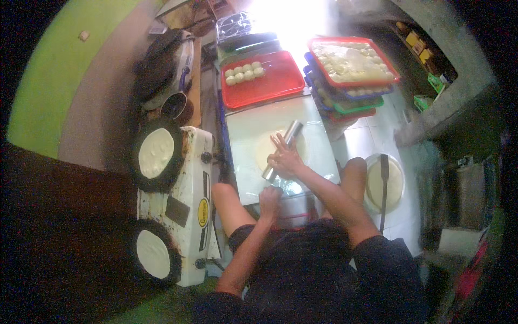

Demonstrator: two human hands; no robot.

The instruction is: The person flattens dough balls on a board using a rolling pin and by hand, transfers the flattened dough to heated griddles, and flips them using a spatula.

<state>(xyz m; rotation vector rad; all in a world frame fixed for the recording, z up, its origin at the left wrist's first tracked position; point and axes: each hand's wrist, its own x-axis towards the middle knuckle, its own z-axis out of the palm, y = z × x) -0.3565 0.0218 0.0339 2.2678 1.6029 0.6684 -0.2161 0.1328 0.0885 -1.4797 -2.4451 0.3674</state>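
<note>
My right hand [286,160] lies across a shiny metal rolling pin [295,129], palm down with its fingers spread. Beneath the pin is a thin round sheet of dough [264,150], partly covered by the hand. The sheet rests on a pale, glossy work board [247,178] between my knees. My left hand [270,202] is curled into a fist at the board's near edge, apart from the pin. I see nothing in that fist, though its inner side is hidden.
Left stands a white two-burner gas stove [194,174]; its dark pans hold pale dough rounds [157,153]. Beyond the board, a red tray [279,81] carries several dough balls [243,73]. Stacked trays [360,107] stand far right. A spatula [384,174] crosses a pile of flat rounds [374,190].
</note>
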